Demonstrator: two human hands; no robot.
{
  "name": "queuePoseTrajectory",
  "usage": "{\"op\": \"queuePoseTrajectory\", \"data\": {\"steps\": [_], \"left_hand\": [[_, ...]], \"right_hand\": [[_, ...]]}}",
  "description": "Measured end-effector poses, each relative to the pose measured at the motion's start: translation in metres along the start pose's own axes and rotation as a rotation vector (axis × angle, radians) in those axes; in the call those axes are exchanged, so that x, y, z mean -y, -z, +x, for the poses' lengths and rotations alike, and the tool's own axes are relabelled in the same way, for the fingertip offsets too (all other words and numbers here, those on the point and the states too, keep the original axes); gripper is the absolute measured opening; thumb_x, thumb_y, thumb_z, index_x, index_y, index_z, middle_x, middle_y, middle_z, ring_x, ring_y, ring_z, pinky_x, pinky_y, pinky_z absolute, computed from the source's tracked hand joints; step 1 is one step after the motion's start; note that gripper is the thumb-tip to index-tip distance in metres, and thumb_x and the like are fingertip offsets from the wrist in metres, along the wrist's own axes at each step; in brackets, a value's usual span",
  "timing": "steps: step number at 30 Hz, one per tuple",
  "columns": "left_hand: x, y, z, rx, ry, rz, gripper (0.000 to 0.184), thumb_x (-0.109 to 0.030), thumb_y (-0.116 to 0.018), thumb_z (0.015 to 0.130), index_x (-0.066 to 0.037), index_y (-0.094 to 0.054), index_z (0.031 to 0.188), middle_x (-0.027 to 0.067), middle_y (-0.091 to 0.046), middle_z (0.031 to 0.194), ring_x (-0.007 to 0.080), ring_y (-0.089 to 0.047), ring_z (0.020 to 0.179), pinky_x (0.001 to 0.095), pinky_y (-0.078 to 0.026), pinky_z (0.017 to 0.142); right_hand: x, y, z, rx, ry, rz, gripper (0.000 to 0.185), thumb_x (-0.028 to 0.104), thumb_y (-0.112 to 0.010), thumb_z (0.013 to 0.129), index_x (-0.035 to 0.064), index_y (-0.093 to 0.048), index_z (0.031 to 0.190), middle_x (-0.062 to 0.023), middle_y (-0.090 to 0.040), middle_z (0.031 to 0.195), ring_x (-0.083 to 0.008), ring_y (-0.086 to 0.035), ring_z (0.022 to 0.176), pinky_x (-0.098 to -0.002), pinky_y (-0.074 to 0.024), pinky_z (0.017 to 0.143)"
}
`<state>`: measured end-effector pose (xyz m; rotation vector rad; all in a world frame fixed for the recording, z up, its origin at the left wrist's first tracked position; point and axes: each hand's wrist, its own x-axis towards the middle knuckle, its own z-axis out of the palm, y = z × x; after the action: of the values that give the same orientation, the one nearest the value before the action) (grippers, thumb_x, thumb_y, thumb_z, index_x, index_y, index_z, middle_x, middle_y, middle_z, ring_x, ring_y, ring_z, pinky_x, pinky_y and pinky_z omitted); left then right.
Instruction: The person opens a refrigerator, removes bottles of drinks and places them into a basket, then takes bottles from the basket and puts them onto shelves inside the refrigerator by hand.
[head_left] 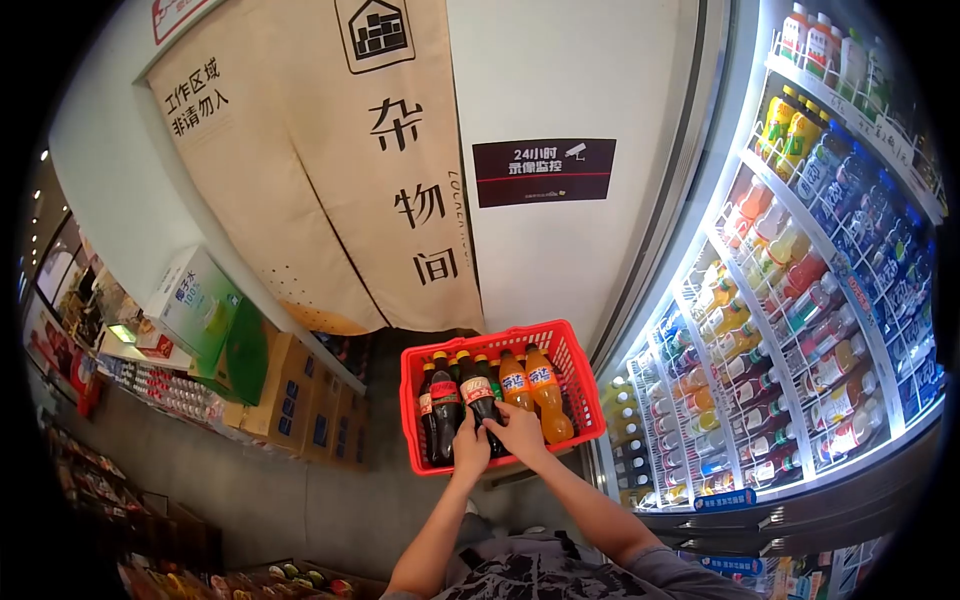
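A red plastic basket point(412, 440) holds several bottles lying tilted side by side. Dark cola bottles point(444, 405) fill its left and middle, and two orange soda bottles point(545, 390) lie at its right. Both hands reach into the basket from below. My left hand point(471, 446) has its fingers closed at the lower part of a dark bottle point(478, 390) with a pale label. On the same bottle's right side is my right hand point(519, 432), its fingers curled against it. The bottle's lower end is partly hidden by the hands.
A lit drinks cooler point(780, 300) with bottle shelves curves along the right. Cardboard boxes point(290, 400) and a green-white carton point(205, 310) stand at the left. A beige curtain point(330, 160) hangs behind the basket, beside a white wall point(560, 80). Packaged goods point(270, 580) line the lower left.
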<state>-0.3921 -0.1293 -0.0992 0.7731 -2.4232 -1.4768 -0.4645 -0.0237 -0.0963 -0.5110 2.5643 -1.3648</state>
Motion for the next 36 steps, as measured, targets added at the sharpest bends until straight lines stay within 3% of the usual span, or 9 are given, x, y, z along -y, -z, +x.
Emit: {"op": "queuePoseTrajectory", "data": {"steps": [2, 6, 8, 14, 18, 21, 28, 34, 36], "left_hand": [[0.008, -0.002, -0.003, -0.071, -0.159, 0.094, 0.052, -0.008, -0.053, 0.093, 0.004, -0.040, 0.142, 0.0278, -0.053, 0.133, 0.0381, -0.053, 0.122, 0.0392, -0.043, 0.100], [0.012, 0.003, -0.006, -0.058, -0.149, 0.069, 0.052, -0.007, -0.053, 0.092, 0.005, -0.041, 0.141, 0.0272, -0.047, 0.139, 0.0388, -0.049, 0.127, 0.0394, -0.041, 0.104], [0.017, 0.002, -0.008, -0.159, -0.365, 0.188, 0.051, -0.005, -0.054, 0.092, 0.005, -0.042, 0.140, 0.0264, -0.046, 0.141, 0.0385, -0.051, 0.125, 0.0383, -0.042, 0.102], [0.007, 0.006, -0.019, -0.115, -0.253, 0.070, 0.049, -0.005, -0.055, 0.092, 0.002, -0.045, 0.139, 0.0230, -0.053, 0.134, 0.0319, -0.058, 0.118, 0.0349, -0.048, 0.096], [-0.014, 0.008, -0.024, -0.051, -0.240, -0.052, 0.044, -0.007, -0.054, 0.093, 0.001, -0.048, 0.136, 0.0226, -0.053, 0.133, 0.0357, -0.056, 0.119, 0.0387, -0.046, 0.098], [-0.027, -0.005, -0.021, -0.058, -0.305, -0.196, 0.037, -0.008, -0.054, 0.095, -0.003, -0.054, 0.131, 0.0173, -0.058, 0.122, 0.0272, -0.062, 0.110, 0.0353, -0.049, 0.092], [-0.058, -0.040, -0.013, 0.171, -0.427, -0.278, 0.032, -0.008, -0.053, 0.096, 0.000, -0.057, 0.127, 0.0161, -0.063, 0.117, 0.0239, -0.063, 0.108, 0.0330, -0.050, 0.091], [-0.089, -0.090, -0.021, 0.543, -0.533, -0.410, 0.028, -0.008, -0.054, 0.096, 0.000, -0.059, 0.122, 0.0128, -0.065, 0.109, 0.0207, -0.063, 0.099, 0.0300, -0.050, 0.086], [-0.095, -0.106, -0.029, 0.699, -0.482, -0.449, 0.027, -0.007, -0.054, 0.096, 0.001, -0.060, 0.121, 0.0110, -0.064, 0.109, 0.0174, -0.062, 0.099, 0.0287, -0.050, 0.086]], "right_hand": [[0.000, -0.004, -0.001, 0.001, 0.011, 0.005, 0.051, 0.025, -0.076, 0.078, -0.0007, -0.063, 0.121, -0.0216, -0.071, 0.097, -0.0282, -0.072, 0.088, -0.0346, -0.0564, 0.079], [0.012, -0.001, -0.008, 0.031, -0.035, 0.005, 0.050, 0.024, -0.076, 0.078, 0.0018, -0.064, 0.122, -0.0213, -0.071, 0.100, -0.0280, -0.072, 0.090, -0.0348, -0.0564, 0.080], [-0.001, -0.007, -0.008, 0.027, 0.021, 0.096, 0.051, 0.025, -0.076, 0.079, 0.0036, -0.063, 0.123, -0.0207, -0.071, 0.102, -0.0276, -0.071, 0.092, -0.0350, -0.0564, 0.080], [-0.008, -0.001, -0.011, 0.092, 0.026, 0.118, 0.050, 0.023, -0.076, 0.079, 0.0024, -0.063, 0.123, -0.0202, -0.070, 0.104, -0.0265, -0.070, 0.096, -0.0349, -0.0558, 0.083], [-0.019, 0.001, -0.023, 0.051, 0.027, 0.258, 0.046, 0.017, -0.074, 0.082, 0.0013, -0.062, 0.123, -0.0191, -0.070, 0.105, -0.0246, -0.070, 0.098, -0.0343, -0.0557, 0.085], [-0.021, 0.019, -0.032, 0.022, -0.035, 0.537, 0.036, 0.007, -0.067, 0.089, -0.0008, -0.060, 0.124, -0.0159, -0.070, 0.108, -0.0188, -0.068, 0.101, -0.0305, -0.0546, 0.088], [-0.039, 0.075, -0.049, -0.332, 0.013, 0.586, 0.031, 0.004, -0.061, 0.093, -0.0054, -0.058, 0.123, -0.0129, -0.068, 0.111, -0.0166, -0.066, 0.103, -0.0273, -0.0528, 0.090], [-0.040, 0.119, -0.095, -0.680, -0.088, 0.674, 0.027, 0.007, -0.056, 0.097, -0.0034, -0.059, 0.122, -0.0125, -0.068, 0.110, -0.0158, -0.066, 0.099, -0.0275, -0.0521, 0.087], [-0.043, 0.126, -0.120, -0.815, -0.110, 0.650, 0.026, 0.008, -0.057, 0.097, -0.0011, -0.062, 0.121, -0.0106, -0.070, 0.105, -0.0119, -0.066, 0.095, -0.0255, -0.0522, 0.084]]}}
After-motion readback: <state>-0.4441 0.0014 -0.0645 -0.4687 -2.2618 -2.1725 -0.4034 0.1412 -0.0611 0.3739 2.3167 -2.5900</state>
